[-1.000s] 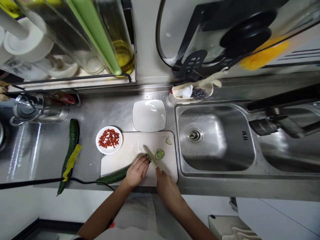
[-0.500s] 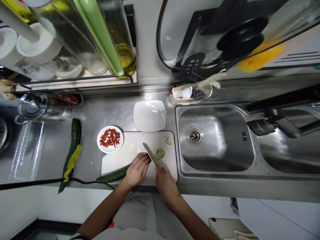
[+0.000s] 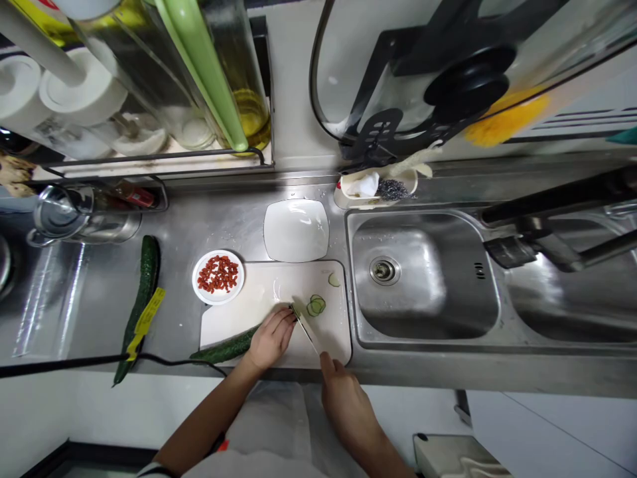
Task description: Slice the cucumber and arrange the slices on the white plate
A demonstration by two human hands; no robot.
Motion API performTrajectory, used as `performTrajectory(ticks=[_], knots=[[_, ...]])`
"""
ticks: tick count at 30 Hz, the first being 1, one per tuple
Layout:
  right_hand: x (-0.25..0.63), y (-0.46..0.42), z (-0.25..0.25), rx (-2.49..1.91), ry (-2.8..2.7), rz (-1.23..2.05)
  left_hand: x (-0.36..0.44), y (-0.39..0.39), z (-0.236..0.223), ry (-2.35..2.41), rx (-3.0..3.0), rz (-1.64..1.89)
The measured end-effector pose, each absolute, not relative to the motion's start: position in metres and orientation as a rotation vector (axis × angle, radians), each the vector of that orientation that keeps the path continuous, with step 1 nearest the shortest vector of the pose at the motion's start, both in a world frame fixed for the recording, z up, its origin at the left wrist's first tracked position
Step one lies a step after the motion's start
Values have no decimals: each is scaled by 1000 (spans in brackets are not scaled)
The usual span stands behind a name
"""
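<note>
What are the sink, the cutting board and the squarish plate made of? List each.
The sink looks like stainless steel, satin-bright: grey with soft highlights.
The cutting board is probably smooth plastic: off-white, no wood grain showing.
The squarish plate is glossy white with sharp reflections, likely glazed ceramic, though melamine is possible.

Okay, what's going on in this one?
A person is slicing a cucumber on a white cutting board. The left hand holds the cucumber down, and the right hand holds a knife at its end. A few cut slices lie on the board. A second, whole cucumber rests on the counter to the left.
</note>
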State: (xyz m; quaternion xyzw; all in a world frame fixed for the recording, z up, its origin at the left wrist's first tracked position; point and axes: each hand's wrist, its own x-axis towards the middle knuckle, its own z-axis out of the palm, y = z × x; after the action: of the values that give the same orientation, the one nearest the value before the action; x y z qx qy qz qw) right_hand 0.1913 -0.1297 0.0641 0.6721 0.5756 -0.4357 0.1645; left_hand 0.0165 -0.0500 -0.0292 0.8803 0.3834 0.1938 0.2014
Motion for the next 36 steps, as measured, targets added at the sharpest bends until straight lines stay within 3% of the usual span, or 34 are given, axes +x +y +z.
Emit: performTrajectory(ticks=[36], knots=[[186,-108,57,1864,1642,-1297,16,-51,-34,1070,2424,573]])
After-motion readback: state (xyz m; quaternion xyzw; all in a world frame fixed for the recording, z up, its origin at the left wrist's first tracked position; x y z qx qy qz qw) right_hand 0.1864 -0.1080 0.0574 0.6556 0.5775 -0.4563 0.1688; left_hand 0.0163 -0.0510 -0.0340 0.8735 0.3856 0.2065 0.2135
